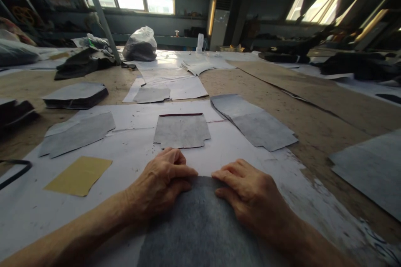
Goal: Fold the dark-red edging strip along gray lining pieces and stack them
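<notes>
A large grey sheet [203, 225], fabric or backed leather, lies in front of me and runs off the bottom of the view. My left hand [164, 183] is closed at its far left corner, thumb and forefinger pinching the edge. At the far right corner my right hand [247, 192] pinches the same edge, its other fingers curled. Just beyond my hands lies a smaller grey piece [181, 130] with notched corners and a dark red strip [181, 114] along its far edge. White paper [131, 167] is spread underneath.
Right of centre is a small pile of grey pieces [253, 121]; another grey piece [78, 133] lies left, near a yellow rectangle [78, 175]. A thick stack [75, 94] stands farther back. Beyond are a filled plastic bag [140, 46], a metal pole [102, 16] and a white bottle [199, 44].
</notes>
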`<state>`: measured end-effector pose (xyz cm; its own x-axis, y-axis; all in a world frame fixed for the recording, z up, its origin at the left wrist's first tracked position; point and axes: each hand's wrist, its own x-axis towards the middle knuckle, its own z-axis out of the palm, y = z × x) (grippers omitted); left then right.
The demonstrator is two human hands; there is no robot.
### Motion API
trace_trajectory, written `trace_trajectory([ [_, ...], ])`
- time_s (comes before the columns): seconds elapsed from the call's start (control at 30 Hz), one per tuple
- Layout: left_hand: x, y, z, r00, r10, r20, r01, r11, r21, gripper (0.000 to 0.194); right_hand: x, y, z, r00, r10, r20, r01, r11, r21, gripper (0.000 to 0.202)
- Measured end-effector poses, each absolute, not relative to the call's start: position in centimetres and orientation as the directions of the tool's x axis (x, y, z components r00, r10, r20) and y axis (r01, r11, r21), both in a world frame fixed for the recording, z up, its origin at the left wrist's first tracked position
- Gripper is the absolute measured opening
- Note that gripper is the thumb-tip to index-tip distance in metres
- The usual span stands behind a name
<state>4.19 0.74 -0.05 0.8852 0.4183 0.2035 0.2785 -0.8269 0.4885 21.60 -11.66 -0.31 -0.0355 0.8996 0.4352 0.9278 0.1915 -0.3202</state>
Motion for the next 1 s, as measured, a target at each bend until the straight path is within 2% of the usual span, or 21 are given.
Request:
trace_trajectory([
  [0.1,3.8,0.6,-0.6,0.872,0.354,0.337,0.205,-0.891,0.406,0.027,21.7,-12.0,-0.8,-0.097,0.839,0.535,0.929,0.269,-0.253,0.019],
  [0.23,3.5,1.0,-1.2,0.871,0.163,0.463,0.016,-0.952,0.305,0.036,21.8,-12.5,-1.5,-0.23,0.757,0.611,0.929,0.358,-0.094,0.022],
  [0.33,3.3,1.3,-1.3,0.904,0.055,0.424,-0.069,-0.96,0.272,0.038,21.8,-12.6,-1.6,-0.295,0.741,0.603,0.918,0.395,-0.037,0.021],
  [0.5,3.1,1.3,-1.0,0.945,0.003,0.328,-0.086,-0.963,0.256,0.036,21.8,-12.8,-1.2,-0.376,0.739,0.559,0.905,0.423,0.05,0.024],
  [0.8,3.2,1.7,-1.0,0.953,-0.029,0.302,-0.107,-0.963,0.246,0.035,21.8,-12.2,-1.3,-0.384,0.753,0.535,0.88,0.474,-0.035,0.03],
  [1.0,3.2,1.8,-0.6,0.955,-0.036,0.294,-0.11,-0.964,0.24,0.036,21.9,-12.1,-1.3,-0.374,0.771,0.516,0.889,0.456,-0.036,0.032],
])
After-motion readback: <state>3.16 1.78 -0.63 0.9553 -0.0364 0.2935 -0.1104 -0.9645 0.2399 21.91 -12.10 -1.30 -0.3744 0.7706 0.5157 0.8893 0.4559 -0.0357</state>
